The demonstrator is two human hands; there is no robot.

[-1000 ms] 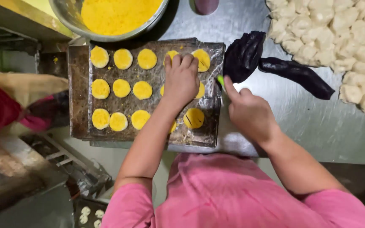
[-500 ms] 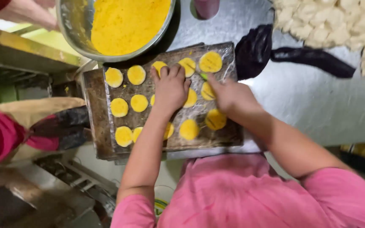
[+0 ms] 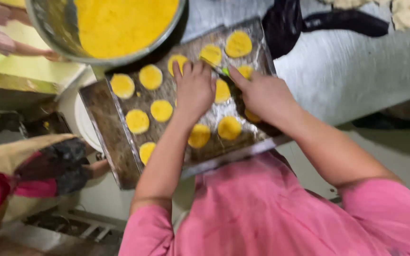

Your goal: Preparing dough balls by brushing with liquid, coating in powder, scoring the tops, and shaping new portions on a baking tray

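A dark baking tray [image 3: 105, 128] lined with foil carries several round yellow-glazed dough discs [image 3: 137, 121]. My left hand [image 3: 194, 87] lies flat, palm down, on the middle of the tray, fingers pointing away from me. Just to its right, my right hand [image 3: 262, 95] grips a small green-handled tool [image 3: 224, 72], its tip showing between the two hands above a disc. The rest of the tool is hidden inside the fist. Both my arms wear pink sleeves.
A metal bowl [image 3: 53, 42] of yellow egg wash stands at the tray's far left corner. Black cloth [image 3: 285, 23] lies on the steel table [image 3: 347, 71] to the right, with pale raw dough pieces [image 3: 409, 16] beyond. Another person's arm [image 3: 5, 33] and clothing [image 3: 29, 166] are at left.
The view has swung and tilted, so the tray now sits diagonally. My right hand has moved left, closer to my left hand, which stays pressed on the tray.
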